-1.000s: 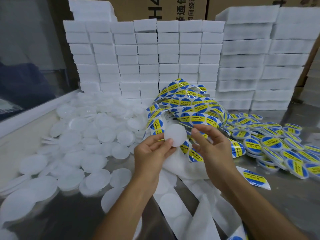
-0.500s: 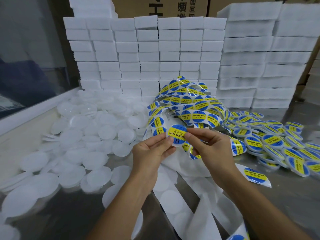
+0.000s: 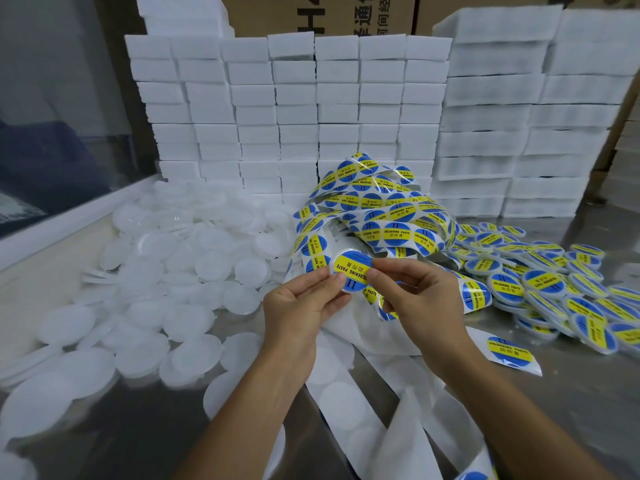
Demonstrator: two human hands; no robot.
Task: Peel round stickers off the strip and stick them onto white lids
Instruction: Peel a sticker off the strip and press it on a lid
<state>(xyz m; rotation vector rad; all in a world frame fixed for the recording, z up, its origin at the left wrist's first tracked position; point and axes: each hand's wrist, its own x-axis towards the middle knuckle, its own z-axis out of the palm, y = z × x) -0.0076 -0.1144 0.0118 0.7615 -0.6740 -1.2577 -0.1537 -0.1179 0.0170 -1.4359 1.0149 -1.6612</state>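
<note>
I hold one white lid (image 3: 352,270) up in front of me, above the tabletop (image 3: 554,393), with both hands; its face already carries a round blue and yellow sticker (image 3: 350,268), tilted so the print runs slantwise; my left hand (image 3: 301,306) pinches the lid's lower left edge between thumb and curled fingers, palm turned towards me; my right hand (image 3: 424,296) reaches in from the other side, forefinger and thumb closed on the lid's right edge, the remaining fingers bent loosely underneath; both forearms rise from the bottom of the view and converge at the lid.

Just behind the lid the sticker strip (image 3: 374,209) lies in a loose tangle of loops, still full of blue and yellow rounds; its bare white backing (image 3: 360,393), with round marks where stickers sat, trails down under my wrists towards me; to my left a heap of plain white lids (image 3: 166,271) spreads over the tabletop; to my right lies a pile of labelled lids (image 3: 554,282); one loose piece of backing with a single sticker (image 3: 512,351) lies near my right wrist; stacks of white foam blocks (image 3: 294,109) stand along the back, with cardboard boxes (image 3: 322,12) behind them.
</note>
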